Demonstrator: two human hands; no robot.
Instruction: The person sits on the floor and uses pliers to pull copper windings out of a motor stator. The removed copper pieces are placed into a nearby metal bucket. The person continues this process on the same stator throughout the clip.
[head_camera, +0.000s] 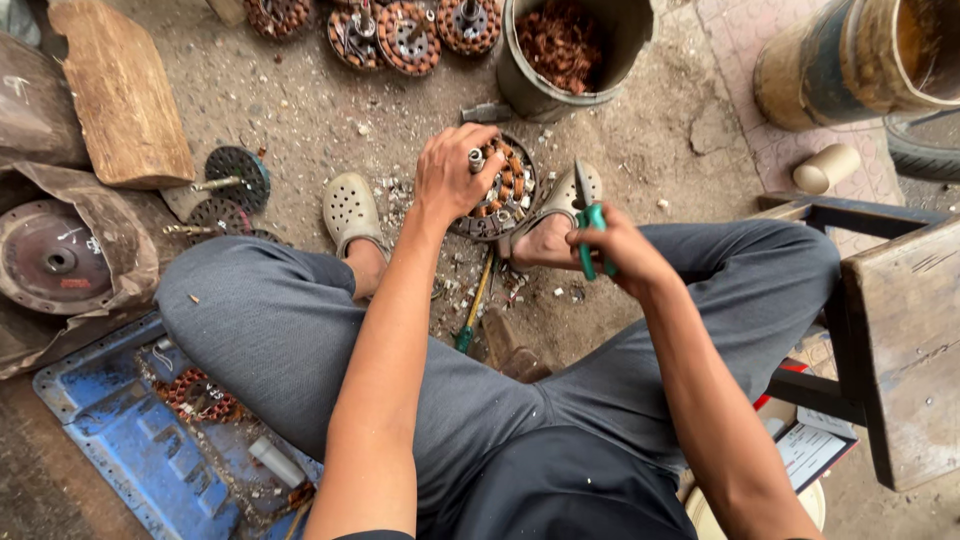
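— How far along is this looking to you?

— Partway, I'd say. The round metal motor stator with copper windings (497, 190) is sitting on the dirt floor between the feet, wedged against the beige sandal (560, 205), and plenty of coils are still showing in its slots. The grey metal bucket (545, 85) beyond it is holding a heap of reddish copper scrap, so a good deal seems to be stripped already, while more wound discs (405, 38) are lying beside it, apparently untouched.

— And the hands?

— The left hand (455, 175) is curling down over the stator's near rim, fingers half closed, pinning it in place. The right hand (610, 250) is wrapping tight round the green-handled cutting pliers (588, 225), blades pointing up, just beside the stator but not touching it.

— Anything else close by?

— A yellow-and-green screwdriver (474, 305) is lying under the knees.
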